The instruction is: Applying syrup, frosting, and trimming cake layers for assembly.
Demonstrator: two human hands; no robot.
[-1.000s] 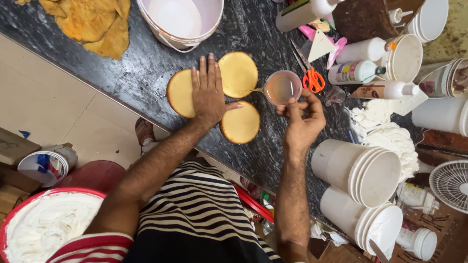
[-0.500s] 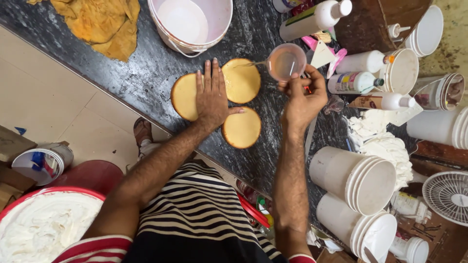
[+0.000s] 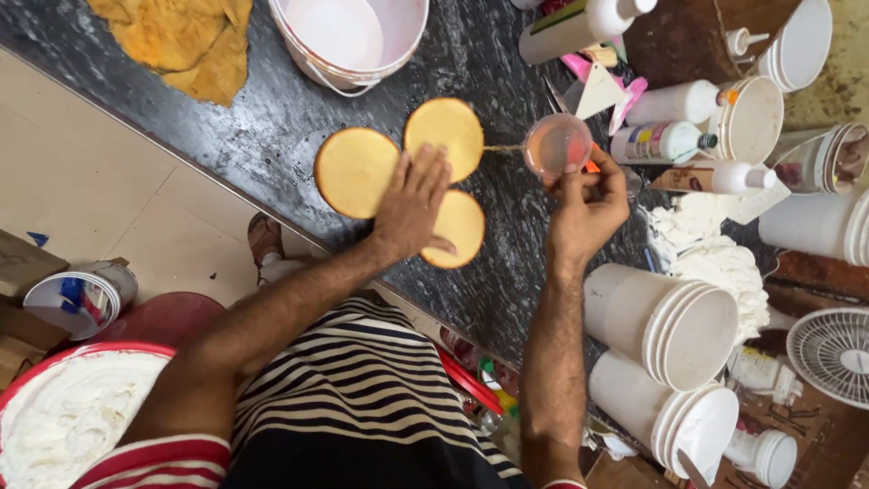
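Three round yellow sponge cakes on a dark speckled stone counter [image 3: 226, 118], clustered like a clover: left cake [image 3: 353, 170], top cake [image 3: 444, 136], bottom cake [image 3: 457, 228], edges touching or nearly so.

Biggest stuff first. Tub of white cream [image 3: 63, 421] down at the lower left, red rim. White bucket [image 3: 348, 36] at the top of the counter, pale pink liquid inside. Crumpled yellow cloth [image 3: 176, 41] off to its left. Two stacks of white plastic tubs on their sides at the right, one [image 3: 665, 326] above the other [image 3: 665, 417]. Heap of white cream or paper [image 3: 715, 263] just beyond those, hard to say which. Small white fan [image 3: 833, 353] at the far right edge. More tubs and squeeze bottles [image 3: 674, 140] crowded along the top right, plus a white triangular scraper [image 3: 599, 91].

Now the hands. Left hand [image 3: 412, 204] flat and spread, fingers wide open, palm down right in the middle of the three cakes, touching all of them or close to it, gripping nothing. Right hand [image 3: 584, 204] curled, fingers pinched round the lower edge of a small clear cup [image 3: 557, 145] with orange-pink liquid in it. Cup tilted toward the top cake, just right of it, with a thin stream running across to the cake's edge.

Striped shirt and a bit of tiled floor along the bottom. Small paint-type can [image 3: 77, 299] on the floor at left.
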